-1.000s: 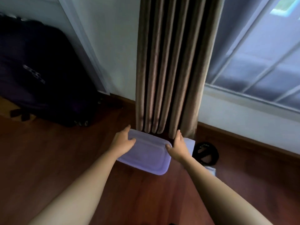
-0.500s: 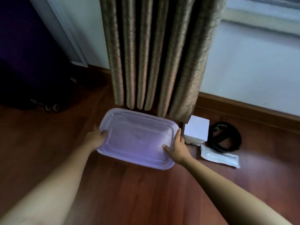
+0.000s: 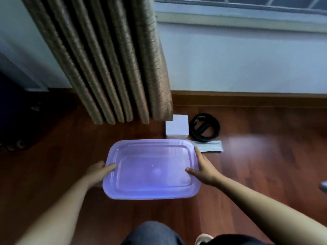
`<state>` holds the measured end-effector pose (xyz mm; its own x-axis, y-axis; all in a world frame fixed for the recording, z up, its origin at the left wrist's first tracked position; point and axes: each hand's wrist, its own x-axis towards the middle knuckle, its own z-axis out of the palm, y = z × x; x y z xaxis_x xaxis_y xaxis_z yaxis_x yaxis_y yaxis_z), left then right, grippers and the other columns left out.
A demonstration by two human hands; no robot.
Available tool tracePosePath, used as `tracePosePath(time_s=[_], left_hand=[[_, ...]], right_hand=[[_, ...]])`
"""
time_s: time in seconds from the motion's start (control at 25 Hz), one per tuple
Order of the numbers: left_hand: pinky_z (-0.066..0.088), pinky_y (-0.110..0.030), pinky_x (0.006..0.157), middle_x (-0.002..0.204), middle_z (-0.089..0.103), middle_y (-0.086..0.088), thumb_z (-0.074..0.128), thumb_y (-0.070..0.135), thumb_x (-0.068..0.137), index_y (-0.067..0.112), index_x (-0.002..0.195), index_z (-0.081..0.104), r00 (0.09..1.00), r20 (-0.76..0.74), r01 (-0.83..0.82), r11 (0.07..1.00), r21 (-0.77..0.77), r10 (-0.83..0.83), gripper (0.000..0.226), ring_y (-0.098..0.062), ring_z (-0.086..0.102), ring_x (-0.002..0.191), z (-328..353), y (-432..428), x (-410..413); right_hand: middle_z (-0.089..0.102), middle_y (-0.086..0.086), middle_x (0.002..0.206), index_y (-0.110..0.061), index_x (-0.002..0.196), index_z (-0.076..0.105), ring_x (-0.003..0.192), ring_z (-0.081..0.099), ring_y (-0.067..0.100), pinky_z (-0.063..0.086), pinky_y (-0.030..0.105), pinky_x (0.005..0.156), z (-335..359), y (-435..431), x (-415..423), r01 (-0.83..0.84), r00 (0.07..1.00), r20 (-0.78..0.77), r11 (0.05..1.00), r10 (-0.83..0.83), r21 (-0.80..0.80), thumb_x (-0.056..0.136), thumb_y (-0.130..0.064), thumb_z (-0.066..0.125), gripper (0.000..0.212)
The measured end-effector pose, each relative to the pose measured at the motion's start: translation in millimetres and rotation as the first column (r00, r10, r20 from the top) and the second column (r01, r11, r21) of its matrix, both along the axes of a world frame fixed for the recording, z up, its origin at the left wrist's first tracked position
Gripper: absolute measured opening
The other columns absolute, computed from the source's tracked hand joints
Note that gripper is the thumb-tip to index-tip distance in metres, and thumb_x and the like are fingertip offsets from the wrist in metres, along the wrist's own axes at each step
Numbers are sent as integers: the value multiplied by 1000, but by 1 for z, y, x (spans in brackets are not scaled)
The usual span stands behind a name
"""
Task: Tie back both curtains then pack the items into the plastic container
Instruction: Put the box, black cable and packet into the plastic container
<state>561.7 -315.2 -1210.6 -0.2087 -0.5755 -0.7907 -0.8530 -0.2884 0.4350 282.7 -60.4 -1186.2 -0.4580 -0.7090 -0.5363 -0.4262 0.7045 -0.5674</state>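
A translucent purple plastic container (image 3: 150, 170) with its lid on sits over the wooden floor in front of me. My left hand (image 3: 100, 171) grips its left edge and my right hand (image 3: 203, 167) grips its right edge. Behind it hangs a brown pleated curtain (image 3: 113, 64), gathered and reaching nearly to the floor. To the right of the curtain's hem lie a white box (image 3: 177, 128), a coiled black belt (image 3: 205, 128) and a flat white packet (image 3: 210, 146).
A white wall (image 3: 238, 64) with a wooden skirting board runs behind the items, under a window sill (image 3: 238, 20). A dark suitcase with wheels (image 3: 14, 121) stands at the left. My knees (image 3: 152, 234) show at the bottom edge.
The container has come away from under the curtain toward me, held at both ends. My view has tilted down and closer, and the box, belt and packet now show in full.
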Motion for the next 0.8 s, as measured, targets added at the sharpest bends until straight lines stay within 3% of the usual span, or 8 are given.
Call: tracePosePath(time_s=[0.12,0.24,0.44,0.6,0.72,0.8], left_hand=[[56,-36,69,114,64,-11,62,34,88,15,117,58,990,-98,106,990,88,-98,36,-26,65,92,2,30,-52],[56,-33,61,95,66,-10,61,28,89,12,109,59,966,-145,231,967,104,-215,25,-24,66,81,10,59,-94],[54,-28,57,93,68,-10,63,25,86,14,113,60,926,-149,367,919,141,-347,29,-21,67,67,0,91,-109],[57,-31,65,100,71,-12,69,33,74,17,108,62,924,-131,373,924,89,-360,38,-28,71,78,-13,108,-103],[56,-30,70,107,69,-13,66,29,81,13,109,62,902,-43,430,902,27,-429,32,-28,69,84,-19,123,-100],[53,-32,75,108,65,-7,63,36,83,13,113,60,857,55,514,856,-48,-512,38,-27,66,95,-19,126,-101]], right_hand=[[16,11,158,-9,151,0,143,22,26,21,29,111,6,49,-31,75,996,-48,997,-75,8,85,-28,67,96],[13,4,159,-10,151,4,145,20,21,18,27,113,7,98,-54,160,987,-36,987,-160,0,84,-24,69,94],[14,-4,159,-17,152,5,144,22,15,22,34,117,-8,143,-73,192,980,55,981,-190,-17,82,-25,72,97],[25,-3,156,-23,151,9,140,31,17,30,43,114,-29,153,-81,180,982,67,981,-175,-78,79,-32,73,97],[34,-3,151,-27,150,13,135,39,18,37,46,110,-38,162,-85,186,980,94,974,-174,-127,74,-34,72,97],[35,-2,151,-28,150,13,134,40,19,37,47,109,-44,166,-85,187,980,100,972,-174,-141,77,-27,73,94]])
